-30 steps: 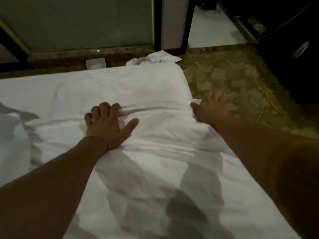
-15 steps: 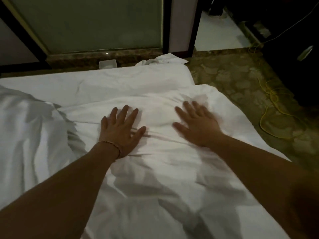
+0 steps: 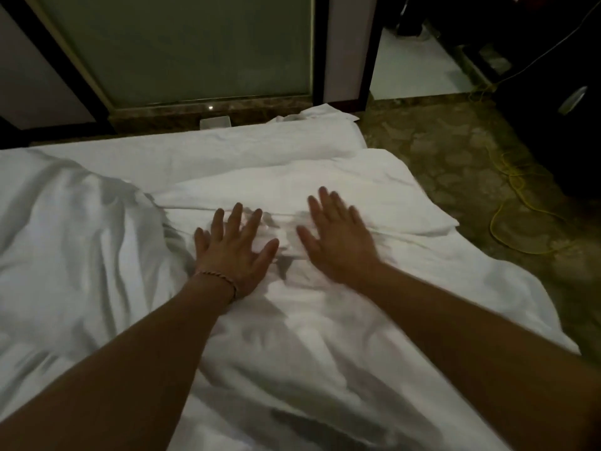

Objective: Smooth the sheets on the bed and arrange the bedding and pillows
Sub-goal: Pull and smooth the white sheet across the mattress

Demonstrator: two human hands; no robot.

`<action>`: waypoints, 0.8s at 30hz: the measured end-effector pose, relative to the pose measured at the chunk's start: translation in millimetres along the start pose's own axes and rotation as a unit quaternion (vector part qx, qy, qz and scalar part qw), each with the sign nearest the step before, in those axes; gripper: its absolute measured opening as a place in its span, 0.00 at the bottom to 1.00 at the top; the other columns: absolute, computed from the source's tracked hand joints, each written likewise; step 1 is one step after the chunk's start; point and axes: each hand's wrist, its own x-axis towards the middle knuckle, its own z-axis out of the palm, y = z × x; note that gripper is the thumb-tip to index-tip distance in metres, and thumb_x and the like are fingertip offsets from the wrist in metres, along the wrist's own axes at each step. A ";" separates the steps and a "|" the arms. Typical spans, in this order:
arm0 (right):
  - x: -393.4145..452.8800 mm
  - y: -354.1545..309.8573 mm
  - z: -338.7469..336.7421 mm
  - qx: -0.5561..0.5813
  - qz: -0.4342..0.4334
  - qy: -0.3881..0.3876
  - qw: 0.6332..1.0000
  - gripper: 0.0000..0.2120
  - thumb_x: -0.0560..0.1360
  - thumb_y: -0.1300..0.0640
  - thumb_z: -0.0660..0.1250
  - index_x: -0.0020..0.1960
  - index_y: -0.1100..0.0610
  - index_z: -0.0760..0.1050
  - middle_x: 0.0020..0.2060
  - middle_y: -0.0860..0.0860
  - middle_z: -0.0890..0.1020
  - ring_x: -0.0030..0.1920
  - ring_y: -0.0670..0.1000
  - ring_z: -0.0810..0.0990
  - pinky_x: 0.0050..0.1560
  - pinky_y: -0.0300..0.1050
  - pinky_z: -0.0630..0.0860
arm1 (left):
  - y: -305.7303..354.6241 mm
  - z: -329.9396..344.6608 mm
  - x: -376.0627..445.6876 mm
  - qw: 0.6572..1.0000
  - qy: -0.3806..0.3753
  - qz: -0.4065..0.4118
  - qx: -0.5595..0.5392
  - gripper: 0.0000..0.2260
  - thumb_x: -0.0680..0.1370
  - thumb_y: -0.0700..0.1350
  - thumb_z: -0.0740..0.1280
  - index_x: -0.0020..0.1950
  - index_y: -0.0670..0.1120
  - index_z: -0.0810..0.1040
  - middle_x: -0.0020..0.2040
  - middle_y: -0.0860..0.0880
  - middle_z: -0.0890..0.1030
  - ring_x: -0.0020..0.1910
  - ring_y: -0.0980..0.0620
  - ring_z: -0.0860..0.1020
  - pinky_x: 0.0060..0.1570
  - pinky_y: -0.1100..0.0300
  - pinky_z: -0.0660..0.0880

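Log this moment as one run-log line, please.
left hand: flat, pressing white sheet | right hand: flat, blurred, on sheet | sheet: wrinkled | step: smoothing

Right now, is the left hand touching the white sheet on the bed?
Touching. In the head view the left hand lies flat on the white sheet, fingers straight and spread, and the cloth is bunched into wrinkles just beyond its fingertips.

White sheet (image 3: 292, 336), wrinkled, spread beneath both hands. Folded edge just beyond the fingertips; bunched folds left of the left hand (image 3: 235, 252).
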 end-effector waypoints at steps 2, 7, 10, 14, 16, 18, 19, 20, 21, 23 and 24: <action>-25.2 -48.3 10.9 0.037 -0.058 -0.023 0.997 0.34 0.79 0.36 0.39 0.81 0.50 0.48 0.80 0.50 0.45 0.79 0.52 0.41 0.78 0.56 0.44 | -4.9 -7.4 -14.3 1.000 -0.011 0.005 0.016 0.29 0.80 0.65 0.46 0.80 0.62 0.40 0.81 0.54 0.38 0.79 0.47 0.37 0.75 0.38 0.40; -96.5 -32.3 48.7 -0.041 -0.040 -0.090 0.994 0.34 0.78 0.31 0.37 0.80 0.44 0.41 0.80 0.48 0.40 0.79 0.51 0.38 0.77 0.57 0.39 | -38.2 -6.7 -63.2 0.998 -0.064 -0.012 0.019 0.28 0.82 0.64 0.45 0.81 0.61 0.43 0.81 0.55 0.39 0.80 0.45 0.38 0.75 0.40 0.39; -117.8 11.2 47.7 -0.111 0.017 -0.090 0.990 0.38 0.74 0.29 0.33 0.80 0.43 0.41 0.80 0.47 0.39 0.79 0.49 0.37 0.77 0.55 0.37 | -39.9 10.4 -93.7 0.997 -0.078 -0.017 0.005 0.30 0.80 0.67 0.47 0.80 0.62 0.42 0.81 0.55 0.37 0.79 0.45 0.35 0.75 0.39 0.38; -120.7 18.0 38.3 -0.124 0.031 -0.110 0.986 0.37 0.75 0.28 0.35 0.80 0.44 0.39 0.79 0.47 0.37 0.78 0.51 0.35 0.76 0.57 0.34 | -40.3 9.1 -101.9 0.996 -0.086 -0.026 -0.011 0.32 0.80 0.69 0.46 0.80 0.61 0.42 0.81 0.54 0.37 0.79 0.45 0.35 0.75 0.42 0.38; -119.1 7.7 35.9 -0.113 0.053 -0.120 0.985 0.38 0.76 0.28 0.37 0.81 0.46 0.41 0.80 0.49 0.38 0.79 0.53 0.36 0.76 0.58 0.35 | -39.9 -4.3 -104.1 0.996 -0.088 -0.023 -0.008 0.32 0.80 0.68 0.45 0.81 0.59 0.44 0.82 0.52 0.41 0.80 0.45 0.40 0.76 0.43 0.41; -118.4 -12.7 31.1 -0.083 0.069 -0.132 0.985 0.39 0.77 0.29 0.40 0.81 0.50 0.48 0.80 0.53 0.45 0.79 0.55 0.42 0.77 0.58 0.41 | -42.0 -24.9 -108.6 0.998 -0.058 -0.005 -0.021 0.31 0.81 0.67 0.46 0.81 0.56 0.52 0.82 0.50 0.52 0.80 0.45 0.49 0.77 0.44 0.49; -119.2 -22.7 27.3 -0.066 0.074 -0.136 0.986 0.39 0.77 0.29 0.40 0.79 0.52 0.55 0.80 0.55 0.51 0.79 0.56 0.48 0.77 0.58 0.46 | -41.4 -35.6 -110.3 0.999 -0.032 0.010 -0.031 0.30 0.81 0.66 0.46 0.80 0.54 0.56 0.80 0.49 0.58 0.79 0.46 0.55 0.76 0.45 0.53; -119.5 -38.8 21.9 -0.045 0.075 -0.137 0.987 0.40 0.75 0.28 0.39 0.75 0.52 0.63 0.77 0.56 0.60 0.77 0.56 0.56 0.75 0.58 0.53 | -47.5 -51.0 -114.0 0.999 -0.007 0.021 -0.034 0.29 0.81 0.65 0.47 0.78 0.53 0.61 0.77 0.49 0.65 0.77 0.46 0.61 0.74 0.45 0.57; -119.3 -55.9 15.4 -0.026 0.077 -0.137 0.987 0.41 0.73 0.27 0.38 0.69 0.51 0.69 0.72 0.55 0.68 0.72 0.56 0.64 0.72 0.57 0.60 | -56.0 -65.5 -117.2 0.999 0.006 0.031 -0.025 0.28 0.81 0.65 0.48 0.76 0.52 0.65 0.74 0.49 0.69 0.74 0.46 0.65 0.73 0.46 0.59; -113.7 -100.7 -0.8 -0.009 0.083 -0.133 0.988 0.39 0.73 0.26 0.38 0.62 0.51 0.73 0.64 0.52 0.75 0.64 0.55 0.72 0.66 0.56 0.66 | -88.6 -96.5 -125.0 0.999 -0.010 0.034 0.016 0.28 0.81 0.66 0.47 0.74 0.53 0.68 0.71 0.49 0.72 0.73 0.46 0.66 0.73 0.45 0.57; -110.1 -122.8 -7.8 -0.004 0.086 -0.133 0.987 0.37 0.75 0.27 0.41 0.63 0.52 0.72 0.63 0.52 0.75 0.63 0.56 0.73 0.65 0.56 0.67 | -107.2 -107.0 -129.1 0.999 -0.029 0.028 0.037 0.29 0.80 0.67 0.46 0.73 0.54 0.69 0.72 0.50 0.72 0.73 0.46 0.65 0.74 0.44 0.55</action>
